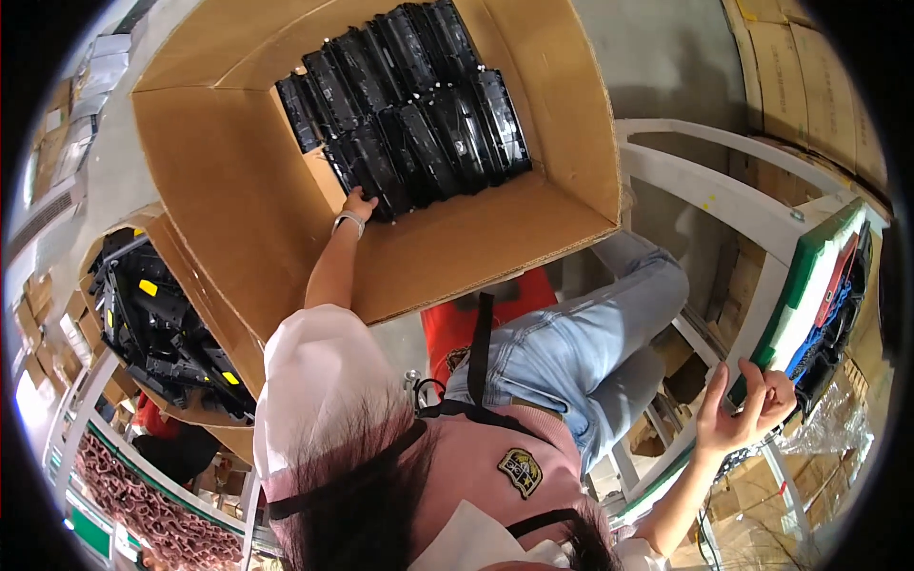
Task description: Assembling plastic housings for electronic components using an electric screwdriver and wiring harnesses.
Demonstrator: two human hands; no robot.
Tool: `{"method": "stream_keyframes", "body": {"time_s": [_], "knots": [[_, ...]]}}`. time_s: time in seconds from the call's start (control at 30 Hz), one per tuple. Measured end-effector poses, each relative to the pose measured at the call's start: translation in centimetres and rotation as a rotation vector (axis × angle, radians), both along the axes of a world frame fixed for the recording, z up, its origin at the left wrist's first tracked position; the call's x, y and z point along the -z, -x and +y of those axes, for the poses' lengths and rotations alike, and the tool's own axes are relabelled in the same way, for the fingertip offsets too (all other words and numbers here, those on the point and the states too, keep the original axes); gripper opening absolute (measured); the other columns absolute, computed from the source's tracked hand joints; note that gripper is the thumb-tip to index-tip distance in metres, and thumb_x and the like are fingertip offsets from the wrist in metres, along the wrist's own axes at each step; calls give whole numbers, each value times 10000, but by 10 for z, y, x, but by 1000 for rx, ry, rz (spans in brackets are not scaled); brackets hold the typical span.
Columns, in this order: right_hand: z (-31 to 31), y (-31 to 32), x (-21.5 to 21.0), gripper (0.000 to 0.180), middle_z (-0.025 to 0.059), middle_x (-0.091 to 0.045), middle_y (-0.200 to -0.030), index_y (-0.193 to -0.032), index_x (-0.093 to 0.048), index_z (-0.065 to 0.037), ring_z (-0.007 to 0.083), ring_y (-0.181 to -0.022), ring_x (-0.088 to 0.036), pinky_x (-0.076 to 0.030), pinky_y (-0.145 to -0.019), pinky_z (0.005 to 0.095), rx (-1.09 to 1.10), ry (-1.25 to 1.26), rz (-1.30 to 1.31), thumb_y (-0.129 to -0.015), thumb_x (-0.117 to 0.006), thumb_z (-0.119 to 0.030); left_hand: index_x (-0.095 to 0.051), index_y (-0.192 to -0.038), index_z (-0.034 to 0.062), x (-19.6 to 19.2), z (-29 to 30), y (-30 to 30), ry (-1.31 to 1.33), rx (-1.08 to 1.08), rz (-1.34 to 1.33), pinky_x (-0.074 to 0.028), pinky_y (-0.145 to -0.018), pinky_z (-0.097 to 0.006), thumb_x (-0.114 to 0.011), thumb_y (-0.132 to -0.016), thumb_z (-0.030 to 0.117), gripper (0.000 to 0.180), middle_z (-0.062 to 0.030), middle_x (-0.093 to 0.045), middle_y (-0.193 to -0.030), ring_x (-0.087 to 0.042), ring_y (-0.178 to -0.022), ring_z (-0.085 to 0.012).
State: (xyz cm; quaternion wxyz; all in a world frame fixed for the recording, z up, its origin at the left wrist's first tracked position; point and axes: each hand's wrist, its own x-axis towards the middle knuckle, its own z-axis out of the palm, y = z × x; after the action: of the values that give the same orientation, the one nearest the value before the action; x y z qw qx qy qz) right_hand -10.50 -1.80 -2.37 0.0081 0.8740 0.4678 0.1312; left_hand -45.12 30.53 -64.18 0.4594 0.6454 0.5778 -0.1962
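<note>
Inside the big cardboard box (257, 190) in front of me, long black plastic parts (409, 157) stand packed in rows. My left hand (359, 204) reaches over the near side into the box, at the near left corner of the rows. Its fingers are closed on the end of a black plastic part (386, 195); the fingertips are partly hidden. Off to the right, my right hand (745, 411) is beside the green-edged bench (795, 295). Its thumb and index finger are apart and the other fingers are curled, with nothing plainly held.
A second cardboard box (195, 285) at the left holds jumbled black parts (157, 319) with yellow tags. A red stool (443, 328) is under the near box edge. On the bench lie blue and red items (828, 305). Stacked cartons (809, 76) stand at the far right.
</note>
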Motion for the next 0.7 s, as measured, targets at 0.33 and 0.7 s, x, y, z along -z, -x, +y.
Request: {"method": "stream_keyframes", "body": {"time_s": [0.33, 0.7], "knots": [[13, 7, -19, 198, 65, -490, -913, -874, -673, -92, 216, -798, -520, -423, -687, 316, 87, 89, -93, -721, -799, -84, -699, -1105, 46, -12, -34, -89, 346, 661, -187, -524, -792, -341, -602, -855, 128, 281, -164, -711, -1030, -674, -932, -236], [-4, -7, 0, 160, 107, -525, -906, -840, -603, -55, 269, -806, -568, -466, -654, 379, -122, -399, 179, -694, -648, -103, -660, -1136, 132, -197, 73, -194, 320, -244, -599, -471, -586, -243, -623, -903, 184, 242, -21, -714, -1010, -674, -829, -125]]}}
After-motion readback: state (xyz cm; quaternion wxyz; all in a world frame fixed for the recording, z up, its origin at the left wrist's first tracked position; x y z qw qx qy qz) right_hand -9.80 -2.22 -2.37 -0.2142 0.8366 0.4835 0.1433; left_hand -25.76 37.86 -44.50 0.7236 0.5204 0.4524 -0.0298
